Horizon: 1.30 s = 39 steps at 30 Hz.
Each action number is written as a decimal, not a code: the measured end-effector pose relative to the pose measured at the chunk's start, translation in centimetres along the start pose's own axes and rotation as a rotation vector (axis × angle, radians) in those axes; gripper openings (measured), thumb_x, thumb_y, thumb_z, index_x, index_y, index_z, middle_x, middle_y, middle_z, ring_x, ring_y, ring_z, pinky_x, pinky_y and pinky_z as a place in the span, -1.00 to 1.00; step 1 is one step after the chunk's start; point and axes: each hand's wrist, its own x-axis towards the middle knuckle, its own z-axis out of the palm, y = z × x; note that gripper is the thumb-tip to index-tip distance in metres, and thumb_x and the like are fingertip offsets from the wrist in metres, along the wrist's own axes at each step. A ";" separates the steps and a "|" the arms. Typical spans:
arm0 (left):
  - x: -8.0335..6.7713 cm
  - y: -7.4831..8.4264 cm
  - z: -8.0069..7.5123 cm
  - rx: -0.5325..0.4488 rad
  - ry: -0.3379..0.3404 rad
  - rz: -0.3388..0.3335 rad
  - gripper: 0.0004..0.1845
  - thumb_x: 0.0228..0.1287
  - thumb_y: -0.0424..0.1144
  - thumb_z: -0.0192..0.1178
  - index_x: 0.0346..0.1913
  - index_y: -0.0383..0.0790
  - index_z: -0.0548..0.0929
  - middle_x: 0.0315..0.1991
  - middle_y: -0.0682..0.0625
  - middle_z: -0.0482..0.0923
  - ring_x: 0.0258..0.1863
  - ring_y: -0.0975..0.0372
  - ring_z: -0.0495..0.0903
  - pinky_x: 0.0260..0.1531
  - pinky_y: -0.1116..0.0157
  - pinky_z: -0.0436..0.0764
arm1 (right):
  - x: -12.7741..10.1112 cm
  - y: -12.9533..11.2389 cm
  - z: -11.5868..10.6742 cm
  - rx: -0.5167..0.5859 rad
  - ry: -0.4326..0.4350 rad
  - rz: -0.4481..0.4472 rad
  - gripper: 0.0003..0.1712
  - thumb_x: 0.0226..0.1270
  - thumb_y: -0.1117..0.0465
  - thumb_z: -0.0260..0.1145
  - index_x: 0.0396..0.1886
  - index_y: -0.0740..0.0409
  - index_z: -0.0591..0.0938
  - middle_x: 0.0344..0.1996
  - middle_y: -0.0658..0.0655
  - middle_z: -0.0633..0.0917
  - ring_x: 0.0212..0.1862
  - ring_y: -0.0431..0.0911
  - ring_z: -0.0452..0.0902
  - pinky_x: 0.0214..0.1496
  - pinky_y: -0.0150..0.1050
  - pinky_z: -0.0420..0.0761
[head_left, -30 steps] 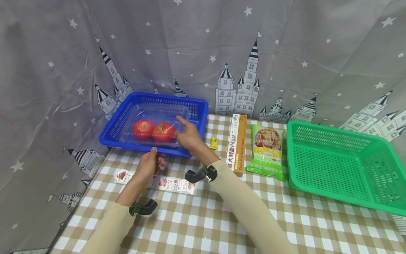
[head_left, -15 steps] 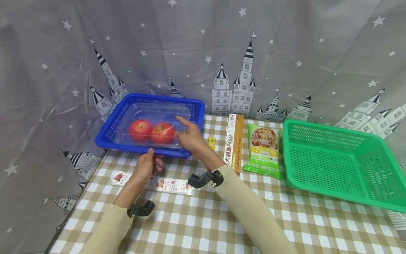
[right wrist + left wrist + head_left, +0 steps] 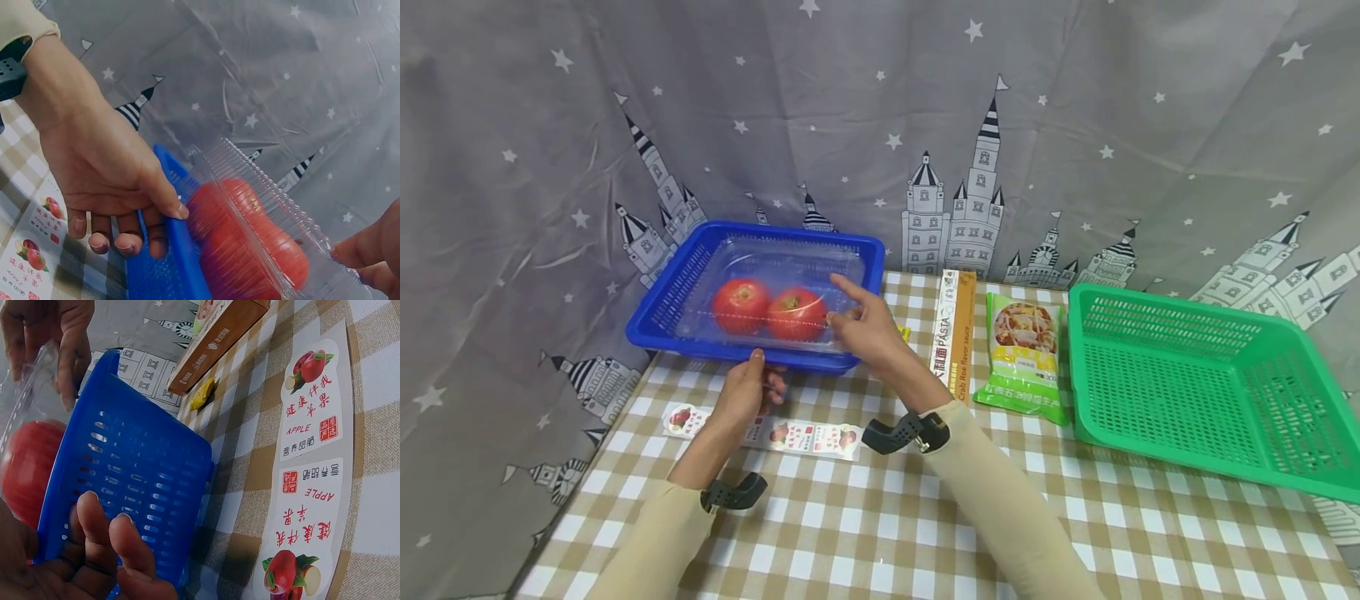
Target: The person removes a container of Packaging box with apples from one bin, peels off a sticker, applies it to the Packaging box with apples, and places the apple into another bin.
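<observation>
While gripping the near rim of the blue basket (image 3: pixel 664 302), thumb on top and fingers curled beneath against the perforated wall, left hand (image 3: pixel 742 390) steadying it at the counter's far-left corner. Right hand (image 3: pixel 867 327) pinching the right end of the clear clamshell box (image 3: pixel 775 268) between thumb and fingers, index finger pointing out toward the backdrop. Box lying inside the basket, long axis running left to right, parallel to the basket's long sides; seen from the right wrist, tilted, ribbed edge raised above the blue rim. Transparent, ridged plastic, glossy, with two red tomatoes (image 3: pixel 769 310) side by side within, green stem marks facing up, blurred behind the lid up close.

Just in front of the basket, flat on the checked counter (image 3: pixel 880 533), a white sticker strip (image 3: pixel 805 437) printed with apples. Right of the basket, a small yellow packet (image 3: pixel 203 394), then a long pasta box (image 3: pixel 955 332) pointing away from the person, then a green pasta bag (image 3: pixel 1026 354) beside it. Far right, a green basket (image 3: pixel 1210 392). Behind everything, a grey curtain (image 3: pixel 1075 125) with stars and castles.
</observation>
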 end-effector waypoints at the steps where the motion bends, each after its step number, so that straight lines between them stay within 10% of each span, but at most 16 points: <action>1: 0.0 0.0 0.0 0.003 -0.002 0.001 -0.36 0.62 0.06 -0.42 0.01 -0.48 0.48 -0.52 0.09 0.51 -0.61 0.34 0.50 -0.63 0.35 0.39 | -0.1 0.0 -0.1 0.006 0.002 0.002 -0.23 0.31 0.53 0.18 0.48 0.01 0.32 -0.67 0.02 0.33 -0.55 -0.14 0.37 -0.54 -0.38 0.40; 17: 0.1 -0.5 0.1 -0.021 0.009 0.034 -0.35 0.63 0.00 -0.44 0.01 -0.58 0.45 -0.56 0.09 0.51 -0.65 0.35 0.49 -0.65 0.37 0.37 | -1.9 -0.6 -1.5 0.070 0.029 0.004 -0.25 0.32 0.54 0.17 0.46 -0.03 0.35 -0.34 0.17 0.41 -0.26 0.10 0.60 -0.17 -0.18 0.66; 39: 0.1 -0.5 0.1 -0.036 0.012 0.020 -0.47 0.63 0.01 -0.34 -0.15 -0.36 0.52 -0.54 0.08 0.50 -0.63 0.34 0.48 -0.68 0.38 0.36 | -4.7 -1.1 -3.2 0.005 0.022 -0.034 -0.23 0.31 0.55 0.14 0.46 -0.08 0.36 -0.18 0.29 0.42 -0.26 0.06 0.60 -0.16 -0.11 0.67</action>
